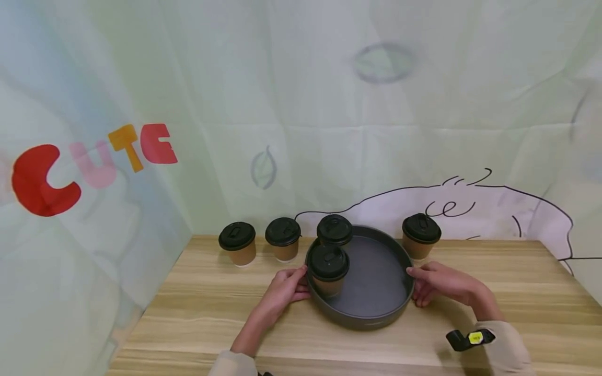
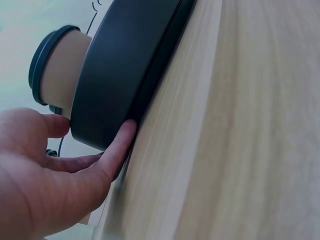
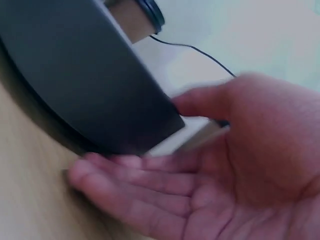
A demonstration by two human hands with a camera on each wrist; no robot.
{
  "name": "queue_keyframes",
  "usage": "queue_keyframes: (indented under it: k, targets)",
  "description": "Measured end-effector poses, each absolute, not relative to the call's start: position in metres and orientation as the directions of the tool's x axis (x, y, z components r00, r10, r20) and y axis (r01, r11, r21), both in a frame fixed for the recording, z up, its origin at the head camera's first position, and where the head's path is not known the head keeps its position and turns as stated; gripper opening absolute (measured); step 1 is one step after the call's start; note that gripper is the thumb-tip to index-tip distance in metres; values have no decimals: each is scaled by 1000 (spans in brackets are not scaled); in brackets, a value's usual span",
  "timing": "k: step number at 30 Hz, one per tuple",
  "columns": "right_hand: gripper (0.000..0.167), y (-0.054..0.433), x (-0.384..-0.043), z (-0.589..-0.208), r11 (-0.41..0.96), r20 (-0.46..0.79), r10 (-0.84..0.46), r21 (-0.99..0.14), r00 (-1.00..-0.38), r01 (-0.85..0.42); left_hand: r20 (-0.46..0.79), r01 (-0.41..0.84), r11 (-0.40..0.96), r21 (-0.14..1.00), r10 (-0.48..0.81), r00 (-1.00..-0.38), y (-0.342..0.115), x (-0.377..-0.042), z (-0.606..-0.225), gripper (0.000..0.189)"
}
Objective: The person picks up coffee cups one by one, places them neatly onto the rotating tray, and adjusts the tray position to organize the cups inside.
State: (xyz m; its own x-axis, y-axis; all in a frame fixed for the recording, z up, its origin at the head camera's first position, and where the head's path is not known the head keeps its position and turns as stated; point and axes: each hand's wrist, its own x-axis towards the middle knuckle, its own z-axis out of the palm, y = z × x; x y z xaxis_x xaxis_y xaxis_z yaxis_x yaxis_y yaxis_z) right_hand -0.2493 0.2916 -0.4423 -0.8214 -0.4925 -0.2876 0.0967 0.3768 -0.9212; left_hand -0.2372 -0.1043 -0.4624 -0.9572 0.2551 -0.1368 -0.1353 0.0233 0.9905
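Note:
A round dark grey pan (image 1: 376, 271) is between the hands, low over the wooden table. The left hand (image 1: 287, 287) grips its left side, thumb at the rim and fingers against the lower edge. On the opposite side, the right hand (image 1: 442, 284) holds the pan, thumb at the rim and fingers reaching under the edge. A brown paper cup with a black lid (image 1: 329, 269) stands upright inside the pan at the left. Just behind it, another lidded cup (image 1: 334, 230) overlaps the far rim; its base is hidden, so I cannot tell whether it stands inside.
Two lidded paper cups stand on the table left of the pan, an outer cup (image 1: 238, 243) and an inner cup (image 1: 284, 238). Behind the right hand is another lidded cup (image 1: 421, 235). A printed curtain (image 1: 301, 104) hangs along the back of the wooden table (image 1: 188, 313).

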Motion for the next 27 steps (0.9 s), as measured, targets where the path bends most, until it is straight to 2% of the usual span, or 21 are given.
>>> queue_keyframes:
  k: [3, 8, 11, 16, 20, 23, 27]
  targets:
    - [53, 296, -250, -441, 355, -288, -499, -928, -817, 111, -129, -128, 21, 992, 252, -959, -104, -237, -463, 44]
    - [55, 291, -254, -444, 293, -200, -393, -953, -897, 84, -131, -131, 17, 991, 249, -960, -104, -236, -463, 42]
    - [58, 287, -257, -449, 258, -181, -375, -962, -909, 85, -130, -130, 14, 991, 253, -959, -103, -237, -463, 42]
    - [57, 289, -258, -452, 215, -186, -445, -972, -876, 98, -129, -132, 5, 991, 259, -957, -102, -238, -464, 42]
    - [47, 300, -255, -451, 214, -213, -551, -971, -807, 109, -133, -136, 6, 991, 261, -956, -102, -237, -462, 43]
    - [46, 307, -252, -449, 243, -241, -593, -963, -768, 114, -137, -139, 11, 990, 260, -956, -103, -236, -462, 43]
    - [52, 304, -253, -447, 282, -240, -534, -954, -811, 98, -135, -135, 18, 991, 257, -957, -103, -237, -463, 46]
